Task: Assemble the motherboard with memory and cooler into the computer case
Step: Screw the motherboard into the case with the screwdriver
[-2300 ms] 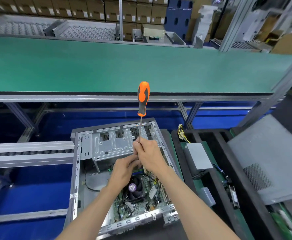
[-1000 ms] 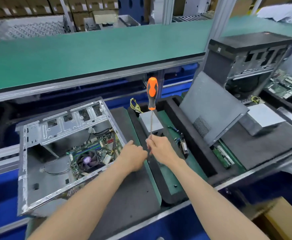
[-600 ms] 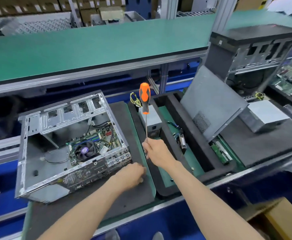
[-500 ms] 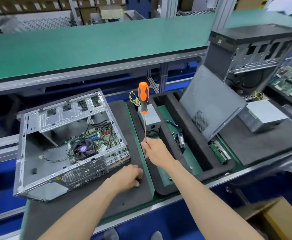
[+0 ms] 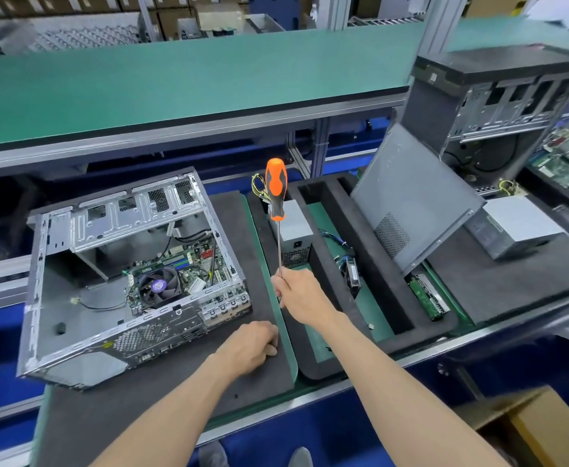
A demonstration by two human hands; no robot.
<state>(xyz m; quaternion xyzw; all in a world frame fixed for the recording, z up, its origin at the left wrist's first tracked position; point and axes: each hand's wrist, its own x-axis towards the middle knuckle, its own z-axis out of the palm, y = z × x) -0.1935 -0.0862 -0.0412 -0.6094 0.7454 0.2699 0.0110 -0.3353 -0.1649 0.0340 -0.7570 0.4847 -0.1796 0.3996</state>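
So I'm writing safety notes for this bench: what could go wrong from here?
The right hand holds the screwdriver by its shaft end, handle up; that grip looks top-heavy, so it could tip or slip. It might then strike the power supply below. The left hand rests curled on the foam mat beside the open case, whose bare metal edges could scrape it.

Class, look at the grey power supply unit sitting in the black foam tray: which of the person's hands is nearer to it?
Right. The right hand is just in front of the power supply unit; the left hand is lower, on the black mat.
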